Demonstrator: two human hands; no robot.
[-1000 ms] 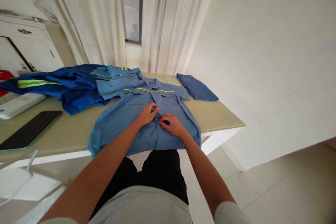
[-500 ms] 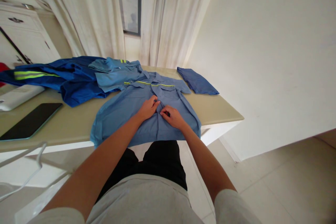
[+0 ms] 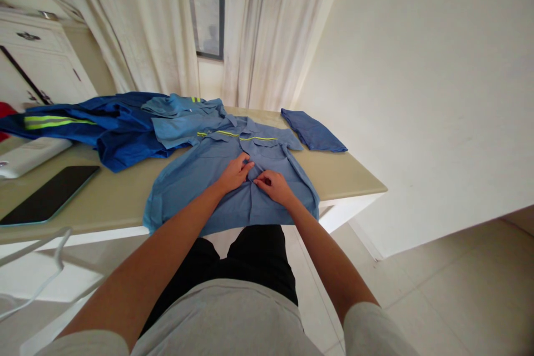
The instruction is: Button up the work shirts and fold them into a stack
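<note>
A light blue work shirt [image 3: 196, 178] with a yellow-green chest stripe lies spread flat on the beige table [image 3: 346, 175], its hem hanging over the near edge. My left hand [image 3: 234, 173] and my right hand [image 3: 273, 185] meet at the shirt's front placket, about mid-chest. Both hands have their fingers pinched together on the placket fabric. What exactly sits between the fingertips is too small to make out.
A heap of darker blue garments [image 3: 112, 128] with reflective stripes lies at the back left. A folded blue cloth [image 3: 312, 132] sits at the back right. A dark tablet [image 3: 48, 194] and a white device [image 3: 29, 156] lie at the left. White curtains [image 3: 258, 28] hang behind.
The view has shifted slightly. My hands have stayed on the placket, with the fingers working closer together; the dark gap under my right hand's fingers is no longer visible.
</note>
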